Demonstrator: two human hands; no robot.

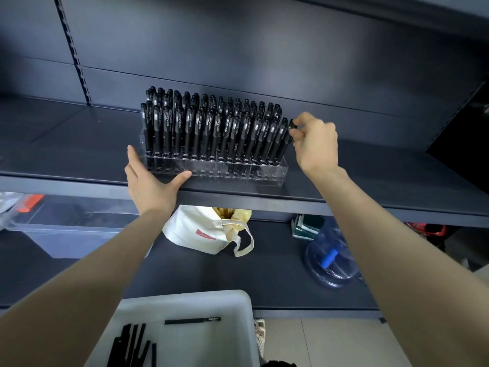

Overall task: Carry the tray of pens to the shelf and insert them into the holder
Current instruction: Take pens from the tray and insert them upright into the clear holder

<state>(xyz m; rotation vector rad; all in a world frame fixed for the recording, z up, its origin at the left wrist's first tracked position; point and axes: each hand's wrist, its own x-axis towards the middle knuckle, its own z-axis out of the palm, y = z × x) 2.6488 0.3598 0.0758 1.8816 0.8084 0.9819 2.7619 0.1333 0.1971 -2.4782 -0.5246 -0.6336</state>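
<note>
I am at the inserting step. The tray [239, 308] sits low in front of me, below the shelf [79, 154], with a few loose pens [191, 320] lying in it. The clear holder [275, 172] stands near the shelf's front edge, nearly full of upright black pens [211, 128]. My left hand [150, 184] lies flat against the holder's left end, fingers straight along the side and thumb pressed on the front wall, bracing it. My right hand [316, 144] pinches the cap end of one pen [291, 127] at the far right of the filled rows. Its lower end seems to be at a hole, though I cannot tell how deep it sits. As I judge it, the next move is a straight push down along the hole until the cap is level with its neighbours, with the holder steadied against sliding. Then I let go and reach down to the tray for another. The frontmost row of holes looks unfilled, so there is room.
</note>
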